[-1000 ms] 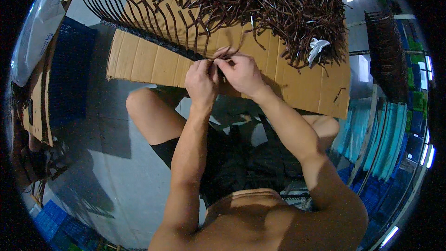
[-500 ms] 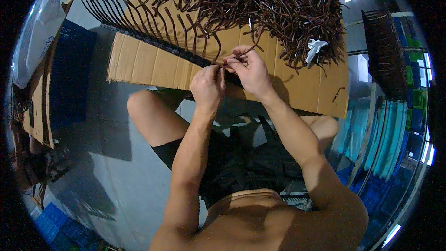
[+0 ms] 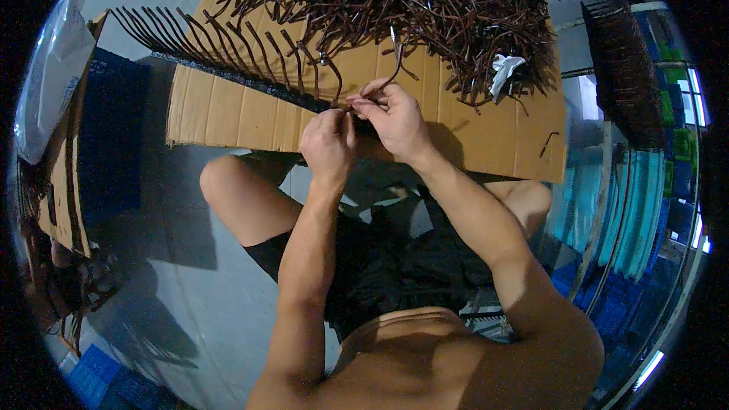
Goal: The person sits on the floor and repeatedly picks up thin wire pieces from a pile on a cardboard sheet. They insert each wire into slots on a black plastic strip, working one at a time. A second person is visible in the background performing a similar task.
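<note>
A long dark bar (image 3: 228, 74) slants over the cardboard toward my hands, with a row of curved brown rods (image 3: 250, 42) standing up from it like comb teeth. My left hand (image 3: 328, 144) is closed in a pinch at the bar's near end. Against its fingertips, my right hand (image 3: 400, 123) grips a single curved brown rod (image 3: 399, 57) between thumb and fingers, the rod's upper end pointing up and away. My fingers hide where this rod's lower end meets the bar.
A big heap of loose brown rods (image 3: 425, 0) covers the far part of the cardboard sheet (image 3: 220, 118). White crumpled scrap (image 3: 507, 72) lies on the heap's right edge. Blue crates (image 3: 114, 129) stand at left; a rack with turquoise pieces (image 3: 634, 212) is at right.
The view has shifted slightly, so the bar and cardboard appear a little further left. Both hands stay together at the bar, the right still holding its rod.
</note>
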`<state>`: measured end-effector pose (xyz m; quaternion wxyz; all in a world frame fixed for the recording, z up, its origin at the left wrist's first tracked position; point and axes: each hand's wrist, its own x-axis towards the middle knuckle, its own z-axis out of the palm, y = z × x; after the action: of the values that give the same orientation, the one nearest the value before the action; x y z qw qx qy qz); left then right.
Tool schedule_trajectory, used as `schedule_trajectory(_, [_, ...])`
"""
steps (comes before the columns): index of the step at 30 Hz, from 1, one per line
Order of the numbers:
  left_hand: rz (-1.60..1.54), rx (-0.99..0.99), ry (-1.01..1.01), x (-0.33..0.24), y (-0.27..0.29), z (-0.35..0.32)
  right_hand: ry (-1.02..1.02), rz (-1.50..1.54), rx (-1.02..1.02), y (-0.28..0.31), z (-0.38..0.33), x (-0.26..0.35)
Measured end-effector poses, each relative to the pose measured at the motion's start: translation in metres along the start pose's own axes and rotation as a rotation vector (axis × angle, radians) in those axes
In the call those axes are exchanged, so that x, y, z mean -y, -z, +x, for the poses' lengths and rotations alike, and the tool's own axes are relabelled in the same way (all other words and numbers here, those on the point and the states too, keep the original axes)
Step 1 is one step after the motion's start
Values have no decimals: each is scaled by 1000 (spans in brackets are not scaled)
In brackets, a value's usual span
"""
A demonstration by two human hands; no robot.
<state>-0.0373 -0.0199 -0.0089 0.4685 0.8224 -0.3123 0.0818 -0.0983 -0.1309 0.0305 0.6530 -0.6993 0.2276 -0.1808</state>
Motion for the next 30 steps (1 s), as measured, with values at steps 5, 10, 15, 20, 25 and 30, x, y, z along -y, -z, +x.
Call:
schedule_trajectory(5, [46, 18, 5, 3, -4, -3, 142, -299, -53, -5, -3, 5])
schedule_trajectory(10, [41, 13, 110, 7, 5, -4, 49, -500, 341, 5, 23, 18])
schedule_trajectory(15, [124, 106, 298, 8, 19, 11, 436, -1139, 256, 69, 93, -3])
schedule_trajectory(20, [-185, 73, 247, -6, 13, 2, 695, -1577, 258, 88, 117, -22])
schedule_trajectory(25, [-61, 64, 133, 1, 4, -1, 756, -1568, 332, 93, 109, -19])
schedule_trajectory(30, [-22, 31, 113, 2, 6, -3, 563, -822, 128, 65, 80, -1])
